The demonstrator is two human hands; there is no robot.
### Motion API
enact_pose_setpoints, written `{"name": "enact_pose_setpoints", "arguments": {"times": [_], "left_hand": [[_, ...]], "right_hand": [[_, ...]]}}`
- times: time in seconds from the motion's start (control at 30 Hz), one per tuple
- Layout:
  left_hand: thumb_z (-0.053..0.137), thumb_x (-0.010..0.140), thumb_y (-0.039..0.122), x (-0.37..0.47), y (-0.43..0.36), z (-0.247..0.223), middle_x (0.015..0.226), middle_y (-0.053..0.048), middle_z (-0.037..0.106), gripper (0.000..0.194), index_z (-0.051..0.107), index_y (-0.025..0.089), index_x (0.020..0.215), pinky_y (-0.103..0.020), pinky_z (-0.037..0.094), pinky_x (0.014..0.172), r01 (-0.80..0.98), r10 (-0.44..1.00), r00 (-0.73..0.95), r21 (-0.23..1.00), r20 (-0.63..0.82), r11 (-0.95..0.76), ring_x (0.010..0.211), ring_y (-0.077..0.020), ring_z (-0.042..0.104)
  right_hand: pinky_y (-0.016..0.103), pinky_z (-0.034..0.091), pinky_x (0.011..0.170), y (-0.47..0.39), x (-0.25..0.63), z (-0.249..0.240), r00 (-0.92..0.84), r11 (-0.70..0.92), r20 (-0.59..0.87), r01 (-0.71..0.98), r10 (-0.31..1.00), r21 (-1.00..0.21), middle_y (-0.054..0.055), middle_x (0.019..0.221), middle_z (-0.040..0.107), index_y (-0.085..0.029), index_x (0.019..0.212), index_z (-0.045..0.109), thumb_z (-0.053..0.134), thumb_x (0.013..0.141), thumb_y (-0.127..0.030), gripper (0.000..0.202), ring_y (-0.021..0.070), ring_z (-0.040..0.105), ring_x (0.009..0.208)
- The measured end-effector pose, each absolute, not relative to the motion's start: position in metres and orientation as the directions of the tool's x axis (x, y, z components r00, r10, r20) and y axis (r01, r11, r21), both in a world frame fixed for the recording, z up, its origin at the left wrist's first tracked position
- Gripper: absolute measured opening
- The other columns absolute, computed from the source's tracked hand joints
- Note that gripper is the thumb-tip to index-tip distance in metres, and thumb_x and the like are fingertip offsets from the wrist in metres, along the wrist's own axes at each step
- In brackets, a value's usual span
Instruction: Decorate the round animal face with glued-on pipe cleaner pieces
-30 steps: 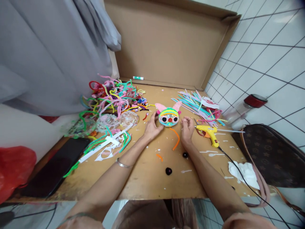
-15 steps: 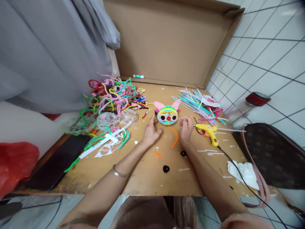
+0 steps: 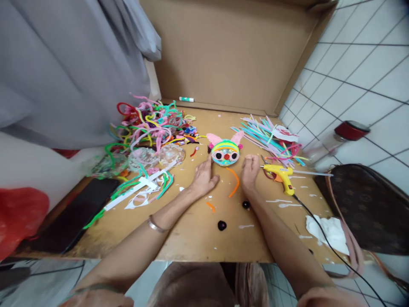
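Note:
A round animal-head craft (image 3: 225, 152) stands on the table, with pink ears, striped green and yellow bands, black eyes and a red nose. My left hand (image 3: 204, 175) lies on the table at its lower left, open, fingers stretched toward the craft's side and thumb apart. To the right of the craft rests my right hand (image 3: 250, 171), its fingers curled closed, with nothing visible in them. Between the hands an orange pipe cleaner (image 3: 234, 182) curves down from under the craft. Nearer to me are a black round piece (image 3: 221, 225) and a smaller black one (image 3: 246, 204).
A yellow glue gun (image 3: 279, 172) lies right of my right hand, its cord running forward. Straight pipe cleaners (image 3: 262, 130) are at back right, a tangled heap (image 3: 153, 123) at left. A dark phone (image 3: 79, 213), a bottle (image 3: 338, 140) and a brown bag (image 3: 373, 209) flank the table.
The view has shifted slightly. My left fingers have straightened a little beside the craft, and my right hand stays closed in nearly the same place. The craft has not visibly moved.

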State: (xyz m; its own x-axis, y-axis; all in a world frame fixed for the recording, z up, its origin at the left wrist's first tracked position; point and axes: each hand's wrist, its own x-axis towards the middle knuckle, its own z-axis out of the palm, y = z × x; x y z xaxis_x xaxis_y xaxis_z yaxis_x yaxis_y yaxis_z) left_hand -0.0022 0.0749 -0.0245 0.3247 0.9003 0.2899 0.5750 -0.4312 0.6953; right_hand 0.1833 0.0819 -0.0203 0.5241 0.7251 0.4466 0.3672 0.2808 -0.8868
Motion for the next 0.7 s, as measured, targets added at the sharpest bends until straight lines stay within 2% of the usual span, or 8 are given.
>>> {"name": "enact_pose_setpoints", "arguments": {"times": [0.23,0.37,0.47,0.57,0.7], "left_hand": [[0.056,0.080,0.030,-0.002,0.075,-0.023,0.144,-0.027,0.051,0.089,0.018,0.001,0.155,-0.060,0.033,0.116,0.622,0.905,0.339,0.661,0.256,-0.420,0.137,-0.0387,0.048],[0.054,0.081,0.030,-0.002,0.076,-0.028,0.146,-0.028,0.048,0.087,0.018,0.001,0.154,-0.061,0.032,0.117,0.631,0.907,0.331,0.653,0.262,-0.419,0.138,-0.0390,0.046],[0.056,0.081,0.030,-0.003,0.078,-0.034,0.153,-0.028,0.040,0.086,0.020,0.003,0.154,-0.061,0.030,0.119,0.629,0.900,0.315,0.644,0.301,-0.435,0.144,-0.0390,0.038],[0.057,0.080,0.029,-0.003,0.079,-0.038,0.157,-0.028,0.033,0.085,0.023,0.004,0.153,-0.059,0.028,0.121,0.635,0.900,0.310,0.637,0.307,-0.437,0.148,-0.0389,0.033],[0.057,0.081,0.029,-0.003,0.078,-0.039,0.157,-0.029,0.033,0.083,0.024,0.003,0.153,-0.060,0.027,0.121,0.653,0.899,0.312,0.618,0.307,-0.438,0.148,-0.0396,0.032]], "right_hand": [[0.030,0.037,0.067,0.081,0.180,-0.017,0.601,0.225,0.407,0.356,0.688,-0.907,-0.004,0.069,0.050,-0.024,0.078,0.048,0.046,0.086,-0.038,0.017,0.0155,0.046,0.066],[0.030,0.033,0.063,0.082,0.184,-0.014,0.613,0.191,0.390,0.366,0.687,-0.911,-0.005,0.062,0.043,-0.026,0.069,0.041,0.041,0.087,-0.033,0.020,0.0156,0.041,0.063],[0.030,0.029,0.060,0.082,0.185,-0.014,0.619,0.176,0.370,0.353,0.693,-0.919,-0.006,0.059,0.038,-0.026,0.066,0.037,0.038,0.088,-0.032,0.023,0.0155,0.036,0.059],[0.031,0.027,0.060,0.082,0.185,-0.014,0.624,0.179,0.400,0.388,0.671,-0.904,-0.006,0.059,0.036,-0.027,0.065,0.033,0.037,0.089,-0.036,0.027,0.0155,0.034,0.059],[0.031,0.028,0.062,0.082,0.182,-0.014,0.636,0.203,0.463,0.440,0.617,-0.875,-0.006,0.059,0.037,-0.027,0.065,0.034,0.040,0.089,-0.040,0.028,0.0159,0.035,0.060]]}}
